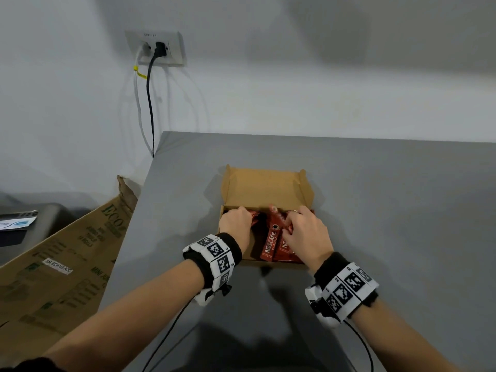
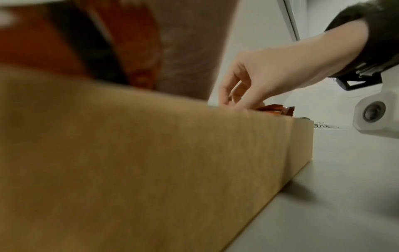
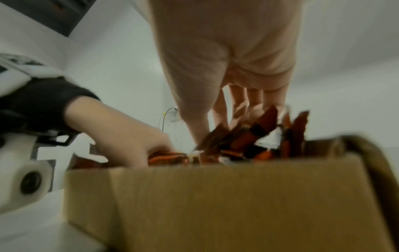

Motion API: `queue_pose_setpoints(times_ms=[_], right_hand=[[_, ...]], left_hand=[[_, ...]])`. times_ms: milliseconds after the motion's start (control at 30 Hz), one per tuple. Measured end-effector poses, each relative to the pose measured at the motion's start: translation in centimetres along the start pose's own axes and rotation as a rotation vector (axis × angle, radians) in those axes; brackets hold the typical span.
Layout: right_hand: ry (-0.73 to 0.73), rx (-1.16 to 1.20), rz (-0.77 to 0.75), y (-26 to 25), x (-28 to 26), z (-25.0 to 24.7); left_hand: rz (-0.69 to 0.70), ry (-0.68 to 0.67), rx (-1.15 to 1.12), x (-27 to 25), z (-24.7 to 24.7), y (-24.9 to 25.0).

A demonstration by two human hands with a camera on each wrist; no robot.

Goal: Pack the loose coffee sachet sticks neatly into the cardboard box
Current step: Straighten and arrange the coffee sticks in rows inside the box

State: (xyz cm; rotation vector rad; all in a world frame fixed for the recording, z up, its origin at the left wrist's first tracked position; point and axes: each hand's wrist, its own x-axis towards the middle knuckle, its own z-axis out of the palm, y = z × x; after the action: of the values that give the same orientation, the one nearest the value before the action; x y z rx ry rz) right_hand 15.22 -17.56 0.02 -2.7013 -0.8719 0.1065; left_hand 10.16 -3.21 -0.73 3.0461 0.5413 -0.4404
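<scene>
Your left hand (image 1: 236, 222) and right hand (image 1: 306, 232) curl their fingers onto the red foil coffee sachet sticks (image 1: 269, 244), apparently levelling them inside the open brown cardboard box (image 1: 264, 187).

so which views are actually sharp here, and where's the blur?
Head view: sharp, the sachet sticks have readable print, soft shadows beside the cardboard box. Left wrist view: near box wall blurred, right hand clearer. Right wrist view: soft throughout, left hand and sticks smeared.

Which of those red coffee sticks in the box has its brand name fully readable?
The coffee stick lying between the left hand and right hand: it shows "NESCAFE" whole. Its right-hand neighbour is mostly hidden under the right hand.
</scene>
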Motion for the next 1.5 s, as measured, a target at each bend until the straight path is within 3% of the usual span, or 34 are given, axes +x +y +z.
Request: queue_pose_setpoints(times_ms=[233,400,600,800,1067,1200,1300,1400,1500], right_hand=[[-0.057,0.077,0.012,0.3,-0.1,-0.2],[0.007,0.105,-0.048,1.1,0.0,-0.4],[0.160,0.283,-0.108,2.0,0.2,-0.8],[0.088,0.473,-0.156,0.9,0.8,-1.5],[0.115,0.800,-0.102,0.6,0.3,-2.0],[0.134,0.637,0.045,2.7,0.6,-2.4],[0.071,0.472,0.115,3.7,0.6,-2.3],[0.075,0.292,0.069,4.0,0.2,-1.5],[0.188,0.251,0.022,4.0,0.0,-1.2]], left_hand=[[0.010,-0.003,-0.171,-0.5,-0.7,-0.6],[0.027,0.006,-0.265,-0.9,-1.5,-1.2],[0.012,0.147,-0.471,-0.9,-3.9,-2.6],[0.218,0.281,-0.778,-0.7,-5.7,-1.9],[0.299,0.168,-1.132,-1.1,-4.2,1.0],[0.239,0.060,-1.122,-0.6,-2.7,1.7],[0.200,0.064,-1.023,-0.3,-2.1,2.0],[0.191,0.110,-0.896,-0.1,-2.1,2.0],[0.201,0.138,-0.896,0.1,-2.3,2.1]])
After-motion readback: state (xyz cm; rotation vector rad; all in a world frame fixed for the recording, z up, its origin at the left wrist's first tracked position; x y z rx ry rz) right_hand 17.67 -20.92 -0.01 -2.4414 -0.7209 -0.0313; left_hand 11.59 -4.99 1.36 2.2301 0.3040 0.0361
